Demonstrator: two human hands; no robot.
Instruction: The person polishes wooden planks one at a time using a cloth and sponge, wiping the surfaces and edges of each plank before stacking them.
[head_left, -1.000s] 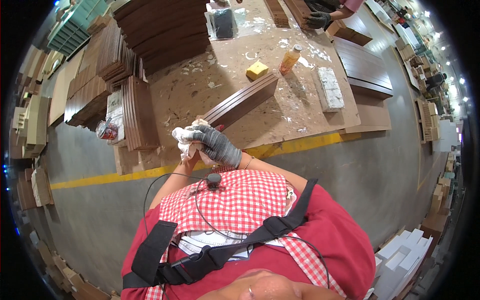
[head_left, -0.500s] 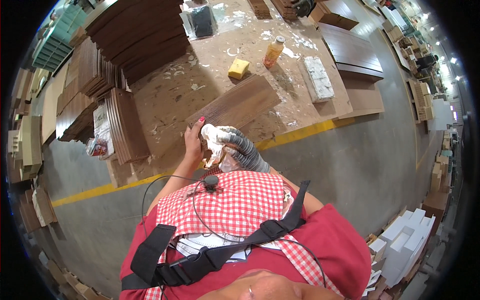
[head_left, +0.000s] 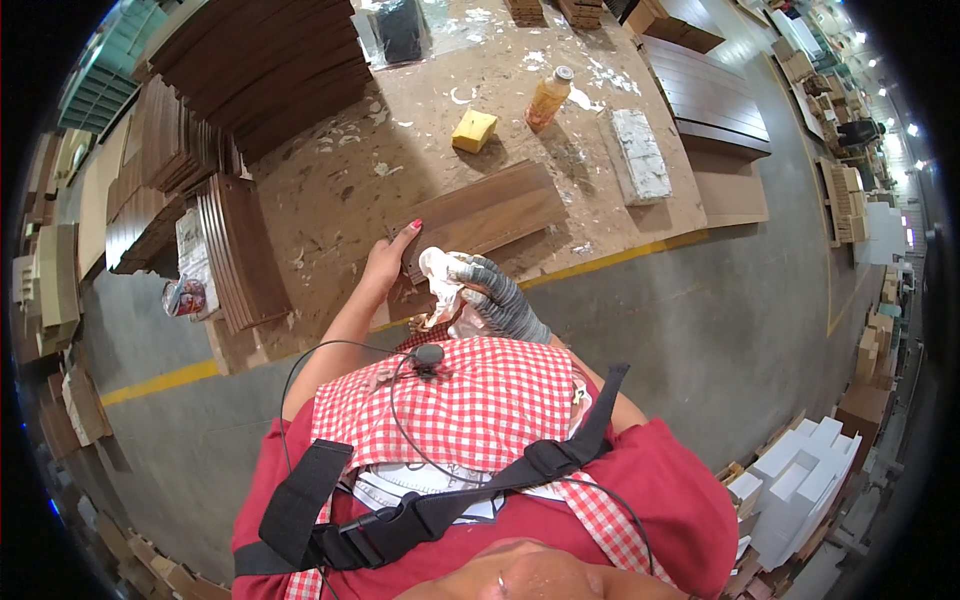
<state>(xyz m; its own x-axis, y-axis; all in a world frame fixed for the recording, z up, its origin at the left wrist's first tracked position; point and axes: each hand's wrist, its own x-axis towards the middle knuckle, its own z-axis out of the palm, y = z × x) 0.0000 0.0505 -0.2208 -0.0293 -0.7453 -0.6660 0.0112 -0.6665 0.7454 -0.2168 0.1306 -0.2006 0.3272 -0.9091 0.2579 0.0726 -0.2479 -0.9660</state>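
Observation:
A brown wood-grain board (head_left: 490, 215) lies slantwise near the table's front edge. My bare left hand (head_left: 391, 255) grips its left end, thumb on the upper face. In a grey knitted glove, my right hand (head_left: 496, 296) clutches a crumpled white cloth (head_left: 440, 282) just in front of the board's near edge. Whether the cloth touches the board I cannot tell. Beyond the board sit a yellow sponge (head_left: 473, 131) and an upright bottle of amber liquid (head_left: 548, 102).
Tall stacks of brown boards (head_left: 265, 75) stand at the left. A white-smeared block (head_left: 640, 157) lies on the right of the worktable (head_left: 330, 205), whose top is strewn with white scraps. More dark panels (head_left: 710, 95) are stacked beyond its right edge.
My right hand and the cloth have shifted slightly right. The board has turned a little, and its grain shows more clearly. A dark shape at the far edge has left the view.

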